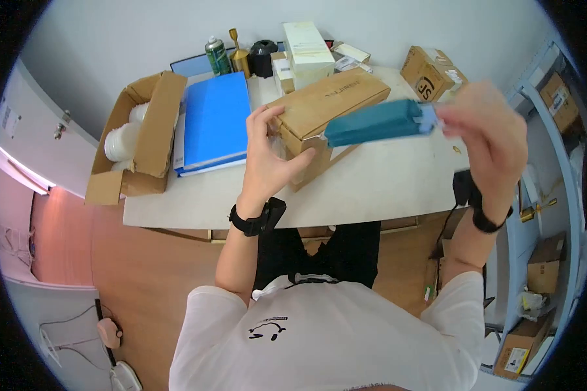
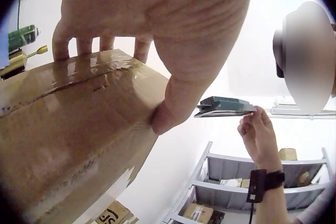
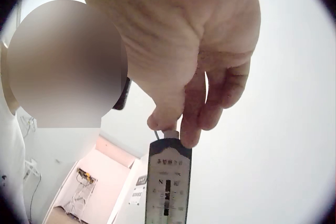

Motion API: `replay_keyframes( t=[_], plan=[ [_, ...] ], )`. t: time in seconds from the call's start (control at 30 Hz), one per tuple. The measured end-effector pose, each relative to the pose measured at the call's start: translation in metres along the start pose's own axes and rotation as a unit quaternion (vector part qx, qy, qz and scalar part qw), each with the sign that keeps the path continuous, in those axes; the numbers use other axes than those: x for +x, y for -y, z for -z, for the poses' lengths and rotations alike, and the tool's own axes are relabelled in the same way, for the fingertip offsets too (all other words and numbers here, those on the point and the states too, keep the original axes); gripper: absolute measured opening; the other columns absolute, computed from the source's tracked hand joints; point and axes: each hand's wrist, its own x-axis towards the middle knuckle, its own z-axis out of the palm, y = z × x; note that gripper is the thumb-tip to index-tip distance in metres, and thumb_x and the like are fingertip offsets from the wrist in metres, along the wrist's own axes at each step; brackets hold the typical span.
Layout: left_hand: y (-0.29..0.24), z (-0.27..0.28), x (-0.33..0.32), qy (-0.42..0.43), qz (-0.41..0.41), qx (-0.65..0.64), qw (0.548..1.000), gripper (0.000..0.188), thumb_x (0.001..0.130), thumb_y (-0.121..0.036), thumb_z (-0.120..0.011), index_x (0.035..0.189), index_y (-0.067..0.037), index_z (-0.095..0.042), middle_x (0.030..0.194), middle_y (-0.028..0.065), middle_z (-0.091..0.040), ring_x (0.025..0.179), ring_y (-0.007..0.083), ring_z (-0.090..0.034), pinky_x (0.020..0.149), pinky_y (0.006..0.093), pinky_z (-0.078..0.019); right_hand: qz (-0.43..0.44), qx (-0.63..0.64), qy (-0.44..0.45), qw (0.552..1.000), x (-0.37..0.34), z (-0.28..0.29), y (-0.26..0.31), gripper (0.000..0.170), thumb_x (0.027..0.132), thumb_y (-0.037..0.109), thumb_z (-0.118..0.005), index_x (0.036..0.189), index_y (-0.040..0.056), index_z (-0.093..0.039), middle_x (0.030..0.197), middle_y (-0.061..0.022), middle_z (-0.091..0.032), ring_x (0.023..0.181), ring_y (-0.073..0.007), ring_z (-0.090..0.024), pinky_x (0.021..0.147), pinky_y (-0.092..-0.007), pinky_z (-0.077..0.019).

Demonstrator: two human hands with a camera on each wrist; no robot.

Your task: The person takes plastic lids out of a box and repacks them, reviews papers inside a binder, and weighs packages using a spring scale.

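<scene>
In the head view the left hand (image 1: 270, 156) grips the near left end of a long closed cardboard box (image 1: 332, 98), thumb on its end face and fingers over the top. The left wrist view shows the same hand (image 2: 157, 35) spread across the taped box (image 2: 79, 119). The right hand (image 1: 492, 137) pinches one end of a dark green, flat-sided object (image 1: 375, 122), raised above the table beside the box. In the right wrist view, thumb and fingertips of that hand (image 3: 194, 50) hold its end; the face (image 3: 168, 182) bears printed marks and a dark slot.
An open carton (image 1: 166, 130) of white containers and a blue binder (image 1: 216, 120) lie on the left of the table (image 1: 241, 205). Behind stand a spray can (image 1: 217, 55), a gold holder (image 1: 239, 58) and white boxes (image 1: 308, 55). Another carton (image 1: 430, 72) sits back right, near shelving (image 1: 554, 130).
</scene>
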Motion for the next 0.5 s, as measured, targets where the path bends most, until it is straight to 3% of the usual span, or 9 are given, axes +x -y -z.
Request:
replay_keyframes(
  t=[0.1, 0.17, 0.2, 0.27, 0.3, 0.37, 0.4, 0.5],
  plan=[
    [0.003, -0.001, 0.011, 0.003, -0.02, -0.001, 1.0, 0.081, 0.069, -0.016, -0.087, 0.138, -0.008, -0.045, 0.14, 0.0103, -0.043, 0.13, 0.0252, -0.046, 0.106, 0.043, -0.0434, 0.035, -0.041, -0.047, 0.997, 0.042, 0.0, -0.015, 0.013, 0.086, -0.002, -0.067, 0.097, 0.0018, -0.073, 0.089, -0.0116, -0.068, 0.075, -0.0191, -0.063, 0.07, -0.0326, -0.0498],
    [0.006, -0.003, 0.018, 0.007, -0.038, -0.006, 0.999, 0.082, 0.072, -0.015, -0.085, 0.142, -0.006, -0.043, 0.144, 0.0112, -0.042, 0.132, 0.0252, -0.046, 0.107, 0.0423, -0.0423, 0.151, -0.159, 0.004, 0.976, 0.076, 0.006, -0.026, 0.014, 0.093, 0.007, -0.066, 0.105, 0.0013, -0.071, 0.097, -0.0109, -0.069, 0.083, -0.0171, -0.064, 0.077, -0.0325, -0.0522],
    [0.008, -0.004, 0.022, 0.009, -0.044, -0.012, 0.999, 0.083, 0.075, -0.014, -0.084, 0.145, -0.005, -0.041, 0.147, 0.0121, -0.042, 0.133, 0.0251, -0.045, 0.109, 0.0417, -0.0413, 0.15, -0.166, -0.003, 0.975, 0.092, 0.001, -0.028, 0.014, 0.093, 0.007, -0.066, 0.105, 0.0013, -0.071, 0.097, -0.0109, -0.069, 0.083, -0.0171, -0.064, 0.077, -0.0325, -0.0522],
    [0.011, -0.008, 0.03, 0.006, -0.057, -0.051, 0.997, 0.084, 0.076, -0.015, -0.083, 0.147, -0.004, -0.039, 0.151, 0.0174, -0.037, 0.138, 0.0296, -0.041, 0.112, 0.0423, -0.038, 0.074, 0.004, -0.043, 0.996, 0.126, -0.012, -0.029, 0.018, 0.088, 0.017, -0.068, 0.088, -0.0001, -0.074, 0.079, -0.0121, -0.07, 0.073, -0.0229, -0.066, 0.069, -0.0313, -0.0505],
    [0.012, -0.011, 0.034, 0.001, -0.058, -0.091, 0.994, 0.086, 0.077, -0.016, -0.082, 0.149, -0.003, -0.038, 0.156, 0.0228, -0.033, 0.143, 0.0341, -0.037, 0.115, 0.0429, -0.0348, 0.074, 0.0, -0.05, 0.996, 0.139, -0.015, -0.031, 0.018, 0.088, 0.017, -0.068, 0.088, -0.0001, -0.074, 0.079, -0.0121, -0.07, 0.073, -0.0229, -0.066, 0.069, -0.0313, -0.0505],
    [0.019, -0.013, 0.035, -0.001, -0.046, -0.085, 0.995, 0.085, 0.079, -0.015, -0.08, 0.15, 0.0, -0.035, 0.157, 0.023, -0.032, 0.145, 0.0345, -0.034, 0.117, 0.0431, -0.032, 0.088, 0.019, -0.079, 0.993, 0.161, -0.019, -0.038, 0.016, 0.087, 0.014, -0.066, 0.086, -0.0007, -0.072, 0.082, -0.0169, -0.069, 0.079, -0.0322, -0.065, 0.073, -0.0365, -0.0513],
    [0.02, -0.012, 0.035, -0.007, -0.027, -0.081, 0.996, 0.085, 0.081, -0.015, -0.078, 0.151, 0.002, -0.033, 0.158, 0.0233, -0.031, 0.148, 0.0349, -0.031, 0.119, 0.0433, -0.0292, 0.089, 0.015, -0.087, 0.992, 0.171, -0.02, -0.045, 0.016, 0.087, 0.014, -0.066, 0.086, -0.0007, -0.072, 0.082, -0.0169, -0.069, 0.079, -0.0322, -0.065, 0.073, -0.0365, -0.0513],
    [0.022, -0.001, 0.029, -0.032, -0.06, -0.017, 0.998, 0.08, 0.085, -0.016, -0.075, 0.151, 0.002, -0.033, 0.155, 0.0215, -0.037, 0.145, 0.0327, -0.035, 0.119, 0.0418, -0.0282, 0.101, -0.016, -0.14, 0.985, 0.195, -0.025, -0.067, 0.017, 0.087, 0.014, -0.064, 0.087, -0.0014, -0.072, 0.084, -0.0197, -0.069, 0.081, -0.0363, -0.065, 0.076, -0.0409, -0.0516]
  ],
)
